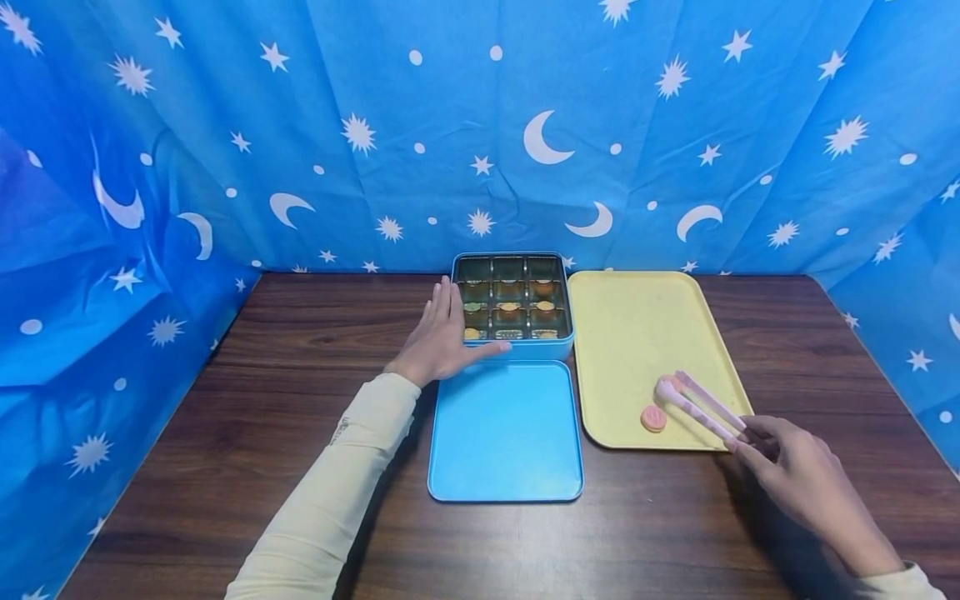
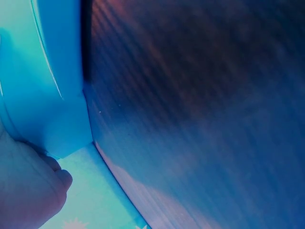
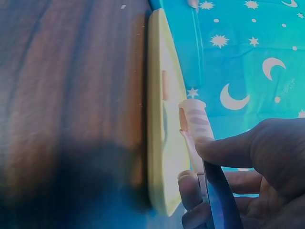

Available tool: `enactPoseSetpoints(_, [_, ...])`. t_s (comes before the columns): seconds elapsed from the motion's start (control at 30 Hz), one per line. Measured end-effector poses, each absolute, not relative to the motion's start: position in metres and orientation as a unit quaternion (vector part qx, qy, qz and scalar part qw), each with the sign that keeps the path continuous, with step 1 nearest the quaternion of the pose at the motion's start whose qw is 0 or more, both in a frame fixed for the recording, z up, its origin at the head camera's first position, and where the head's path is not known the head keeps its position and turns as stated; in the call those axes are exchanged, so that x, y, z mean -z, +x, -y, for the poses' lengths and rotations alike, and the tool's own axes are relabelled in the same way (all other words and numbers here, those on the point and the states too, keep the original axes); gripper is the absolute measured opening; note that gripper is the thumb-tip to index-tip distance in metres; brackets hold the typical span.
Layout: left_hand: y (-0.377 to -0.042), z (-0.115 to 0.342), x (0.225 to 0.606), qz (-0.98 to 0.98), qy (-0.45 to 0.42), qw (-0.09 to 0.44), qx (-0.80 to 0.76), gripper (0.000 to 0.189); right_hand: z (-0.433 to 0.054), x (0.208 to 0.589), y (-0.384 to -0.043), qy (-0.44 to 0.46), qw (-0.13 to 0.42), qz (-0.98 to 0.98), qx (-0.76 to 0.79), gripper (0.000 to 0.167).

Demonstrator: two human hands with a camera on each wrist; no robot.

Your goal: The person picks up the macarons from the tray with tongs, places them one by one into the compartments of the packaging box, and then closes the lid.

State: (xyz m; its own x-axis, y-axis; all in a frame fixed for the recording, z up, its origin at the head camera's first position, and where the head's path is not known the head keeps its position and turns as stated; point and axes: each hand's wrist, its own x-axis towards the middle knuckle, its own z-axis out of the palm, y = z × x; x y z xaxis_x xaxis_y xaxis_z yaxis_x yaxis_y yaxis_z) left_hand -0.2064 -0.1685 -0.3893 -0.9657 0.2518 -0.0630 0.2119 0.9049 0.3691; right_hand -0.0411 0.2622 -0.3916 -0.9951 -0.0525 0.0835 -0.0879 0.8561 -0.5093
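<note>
Right hand point(image 1: 802, 479) pinching pink tongs point(image 1: 693, 413) over a yellow tray point(image 1: 637, 325)
A pink disc point(image 1: 674, 383) appears between the tong tips; another disc point(image 1: 653, 419) lies on the tray, where light, even pressure should prevent slipping; left of the tray, the spread left hand point(image 1: 435, 337) rests against a blue tin point(image 1: 551, 349); the head view shows round pieces point(image 1: 509, 307) inside the tin, while only the right wrist view shows fingers point(image 3: 190, 191) curled beneath the tongs
</note>
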Motion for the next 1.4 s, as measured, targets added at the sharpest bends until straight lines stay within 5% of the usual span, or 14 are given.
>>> enactPoseSetpoints(0.47, [-0.207, 0.168, 0.389, -0.974, 0.117, 0.059, -0.182, 0.130, -0.235, 0.347, -0.082, 0.090, 0.077, 0.947, -0.298, 0.036])
enactPoseSetpoints(0.73, [-0.207, 0.168, 0.390, -0.975, 0.117, 0.059, -0.180, 0.132, -0.209, 0.324, -0.117, 0.103, 0.054, 0.939, -0.325, 0.043])
enactPoseSetpoints(1.4, [-0.207, 0.168, 0.390, -0.977, 0.116, 0.043, -0.173, 0.132, -0.122, 0.331, -0.193, 0.094, 0.014, 0.919, -0.382, 0.041])
